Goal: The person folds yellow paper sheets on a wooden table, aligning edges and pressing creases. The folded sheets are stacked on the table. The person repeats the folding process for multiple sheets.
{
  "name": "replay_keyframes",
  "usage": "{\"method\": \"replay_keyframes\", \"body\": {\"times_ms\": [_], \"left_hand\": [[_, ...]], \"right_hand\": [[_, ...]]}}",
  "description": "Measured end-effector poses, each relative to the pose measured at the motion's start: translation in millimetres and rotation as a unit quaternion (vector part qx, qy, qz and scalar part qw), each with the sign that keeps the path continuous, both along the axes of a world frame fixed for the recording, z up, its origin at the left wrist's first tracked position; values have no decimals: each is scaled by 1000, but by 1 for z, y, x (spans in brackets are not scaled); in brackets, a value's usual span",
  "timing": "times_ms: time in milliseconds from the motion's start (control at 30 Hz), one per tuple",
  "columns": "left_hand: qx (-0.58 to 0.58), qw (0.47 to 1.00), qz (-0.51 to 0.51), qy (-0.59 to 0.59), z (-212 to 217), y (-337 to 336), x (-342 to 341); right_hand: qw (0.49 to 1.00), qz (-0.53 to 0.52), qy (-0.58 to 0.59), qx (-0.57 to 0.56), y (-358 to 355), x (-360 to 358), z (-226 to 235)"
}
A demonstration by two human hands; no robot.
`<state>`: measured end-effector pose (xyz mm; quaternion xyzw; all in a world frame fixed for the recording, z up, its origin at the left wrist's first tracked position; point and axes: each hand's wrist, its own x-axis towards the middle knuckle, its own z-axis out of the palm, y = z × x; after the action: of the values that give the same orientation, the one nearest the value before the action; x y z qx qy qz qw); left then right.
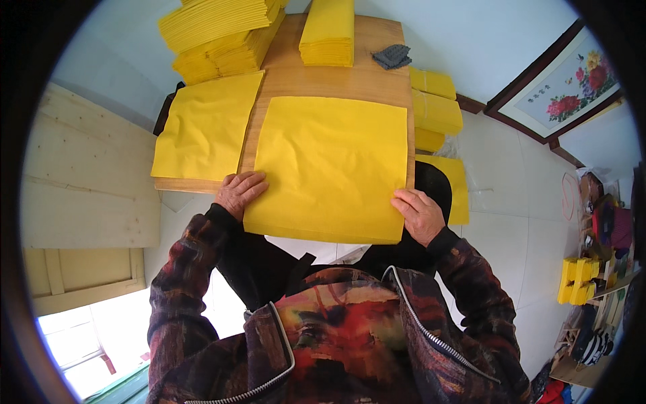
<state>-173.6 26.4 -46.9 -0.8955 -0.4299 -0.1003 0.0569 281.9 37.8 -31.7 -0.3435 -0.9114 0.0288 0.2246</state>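
A large yellow sheet of paper or thin cloth lies on the wooden table, its near edge hanging past the table toward me. My left hand is closed on the sheet's left edge, thumb side hidden. At the right edge my right hand pinches the same sheet between thumb and fingers. Shallow creases run across its left half. To the left, a second yellow sheet or thin stack rests flat near the table's left side, apart from the one I hold.
Tall yellow stacks stand at the back left, another folded yellow stack at the back middle. A dark grey cloth lies at the back right. Yellow bundles sit beside the table's right edge. A framed flower picture leans at right.
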Motion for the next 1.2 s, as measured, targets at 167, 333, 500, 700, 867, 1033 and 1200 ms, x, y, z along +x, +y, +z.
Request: {"method": "replay_keyframes", "body": {"times_ms": [167,333,500,700,867,1033,1200], "left_hand": [[-115,989,36,-92,10,1,-1],[-238,898,4,-370,0,24,-11],[-369,766,200,-487,-5,39,-6],[-287,788,340,-427,5,44,22],[-250,762,402,-442,5,45,36],[-194,796,396,-416,9,41,45],[-169,808,394,-403,9,41,48]], "right_hand": [[999,-5,33,-35,4,-2,12],[980,-27,54,-190,24,0,28],[919,-85,179,-340,51,-7,29],[875,-207,181,-397,59,-18,17],[860,-262,242,-364,46,-24,12],[862,-297,258,-319,35,-34,14],[867,-315,257,-287,30,-40,18]]}}
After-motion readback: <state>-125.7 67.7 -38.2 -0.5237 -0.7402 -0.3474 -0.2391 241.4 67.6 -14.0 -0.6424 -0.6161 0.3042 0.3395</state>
